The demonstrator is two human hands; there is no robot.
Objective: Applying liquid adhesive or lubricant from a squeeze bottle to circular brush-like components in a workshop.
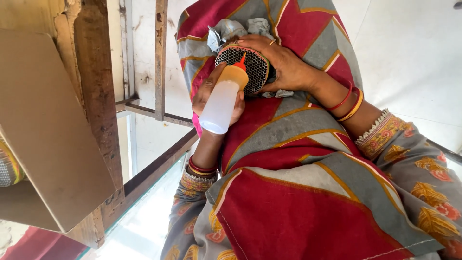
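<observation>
Hands meet over the lap in the head view: left hand (219, 98), grip clenched around a translucent plastic squeeze bottle with orange nozzle (222, 98), tip touching a round black perforated mesh disc (252, 67). Right hand (284, 65), grip clasping that disc against grey crumpled cloth (231, 28) on red-and-grey patterned fabric (288, 192).

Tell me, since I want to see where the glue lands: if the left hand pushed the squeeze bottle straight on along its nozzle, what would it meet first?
The left hand points the squeeze bottle up-right. Its red nozzle would first meet the round honeycomb-mesh disc steadied by the right hand; it looks already touching, though depth is unclear.
</observation>
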